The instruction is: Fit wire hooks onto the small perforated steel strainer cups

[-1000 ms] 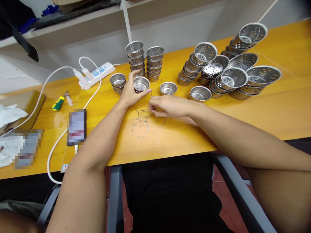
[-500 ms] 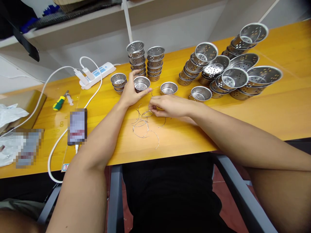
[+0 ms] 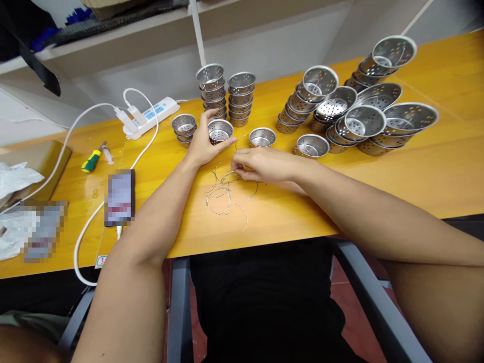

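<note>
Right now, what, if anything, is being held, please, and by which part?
The left hand holds a perforated metal cup around its side; the right hand is at a curved wire, its grip hidden.

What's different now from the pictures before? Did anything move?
Only a little. The thin wire at the right hand's fingertips tipped: its left end now sits lower in the picture, nearer the person. Nothing was clearly picked up or let go. The left hand stayed curved around the side of a small metal cup, and the stacked cups stayed put.
</note>
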The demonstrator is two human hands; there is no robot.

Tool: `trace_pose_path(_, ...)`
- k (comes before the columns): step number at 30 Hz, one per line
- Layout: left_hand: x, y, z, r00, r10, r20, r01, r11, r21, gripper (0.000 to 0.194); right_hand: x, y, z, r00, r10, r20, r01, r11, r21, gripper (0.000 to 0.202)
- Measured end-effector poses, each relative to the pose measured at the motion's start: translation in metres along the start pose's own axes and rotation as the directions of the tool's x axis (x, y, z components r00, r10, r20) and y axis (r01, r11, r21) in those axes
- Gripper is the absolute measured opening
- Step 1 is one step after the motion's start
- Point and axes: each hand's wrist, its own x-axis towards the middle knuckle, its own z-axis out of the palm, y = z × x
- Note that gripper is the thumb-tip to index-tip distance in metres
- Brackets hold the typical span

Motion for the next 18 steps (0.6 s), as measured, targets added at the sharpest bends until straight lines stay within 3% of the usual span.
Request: trace_pose_path(18, 0.0008, 0.0003, -0.0012, 1.000, -0.010, -0.003, 0.010, 1.000, -0.026, 0.127, -0.0013, 0.0097, 0.0038, 0.992, -0.109, -0.063, 0.105, 0.993, -0.056, 0.011)
